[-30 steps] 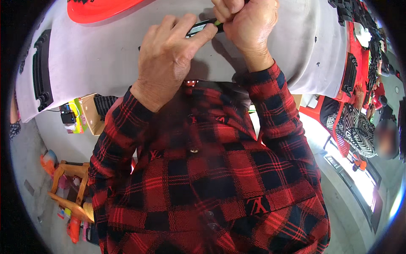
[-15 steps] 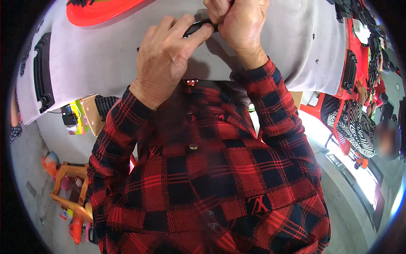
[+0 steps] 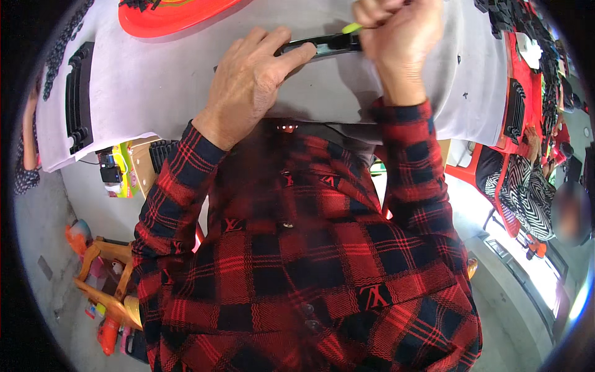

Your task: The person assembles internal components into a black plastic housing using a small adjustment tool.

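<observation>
Over the near part of the cloth-covered table (image 3: 155, 80), my left hand (image 3: 245, 80) grips a long, narrow black plastic part (image 3: 328, 48), thumb along its near side. The part points right, toward my right hand (image 3: 403, 40), which is raised beside its far end. My right fingers are curled in a fist around something mostly hidden; a small yellow-green piece (image 3: 351, 28) sticks out on its left side. Whether the right hand also touches the black part I cannot tell.
A red tray (image 3: 167, 25) with black pieces stands at the far left. Black slatted parts lie stacked at the left (image 3: 79, 99) and right (image 3: 514, 110) table ends. A person in zigzag-patterned clothes (image 3: 527, 192) sits at right. A wooden stool (image 3: 102, 304) stands on the floor, lower left.
My right hand has moved right, away from my left, uncovering more of the black part and the yellow-green piece. The left hand keeps its hold.
</observation>
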### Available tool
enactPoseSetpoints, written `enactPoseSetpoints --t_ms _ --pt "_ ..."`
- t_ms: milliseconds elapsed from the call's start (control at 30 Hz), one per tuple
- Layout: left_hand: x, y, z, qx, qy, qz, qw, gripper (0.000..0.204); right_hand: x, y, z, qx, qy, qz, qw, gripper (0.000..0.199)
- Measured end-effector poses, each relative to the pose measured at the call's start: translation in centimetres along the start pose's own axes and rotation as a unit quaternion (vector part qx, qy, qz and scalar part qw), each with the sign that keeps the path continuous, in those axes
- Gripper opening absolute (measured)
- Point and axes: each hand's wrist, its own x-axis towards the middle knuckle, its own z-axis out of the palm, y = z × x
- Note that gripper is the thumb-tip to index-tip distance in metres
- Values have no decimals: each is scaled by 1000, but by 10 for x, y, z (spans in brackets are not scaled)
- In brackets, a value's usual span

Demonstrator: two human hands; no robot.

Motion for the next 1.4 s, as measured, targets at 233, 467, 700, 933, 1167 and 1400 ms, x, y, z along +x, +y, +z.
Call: enactPoseSetpoints --t_ms 233,467,700,933,1167,1400 --pt "-1 0 -2 -30 10 -16 999 32 13 -53 -16 -330 89 40 939 44" --pt "0 -1 0 -68 27 -25 997 23 27 -31 -70 -643 -40 -54 763 23" --pt "0 4 3 -64 58 -23 996 26 16 -24 -71 -712 -128 -248 644 17" --pt "-23 22 -8 -33 155 -55 986 33 -17 -40 -21 -676 -352 -104 639 37" --pt "-52 53 -9 -204 105 -134 964 24 -22 -16 -32 -668 -328 -145 652 31" --pt "-39 60 -2 -407 87 -245 876 38 -58 -22 -12 -653 -229 -134 709 23"
